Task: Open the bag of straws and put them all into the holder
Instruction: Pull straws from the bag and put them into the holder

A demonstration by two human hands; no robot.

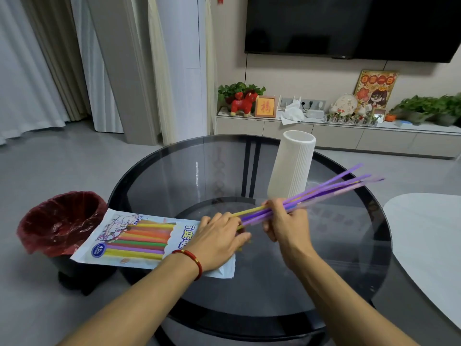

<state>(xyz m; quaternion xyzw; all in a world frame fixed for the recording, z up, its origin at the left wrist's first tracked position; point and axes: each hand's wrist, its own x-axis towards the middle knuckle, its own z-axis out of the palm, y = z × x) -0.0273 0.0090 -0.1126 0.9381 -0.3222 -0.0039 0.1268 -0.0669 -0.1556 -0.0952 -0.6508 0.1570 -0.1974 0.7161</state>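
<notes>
Round glass table (174,171), seen from the head camera. Right hand (284,221) is curled round a small bunch of straws (324,189), mostly purple with one yellow, gripped near their lower ends. Their long axis runs up and to the right, the free tips blurred and fanned out past the holder's right side. Left hand (219,239) lies fingers-down on the mouth end of the printed bag (134,239), pinning it flat; whether it pinches the film cannot be told. The bag lies at the table's left edge (its far corner overhangs toward a red-lined bin (62,221)). The white ribbed holder (291,166) stands upright just behind the right hand, open mouth up. Judgement: the right hand is much the nearer; the bunch must swing from slanted to vertical, ends down, over that mouth. Bag contents hard to tell from its print.
</notes>
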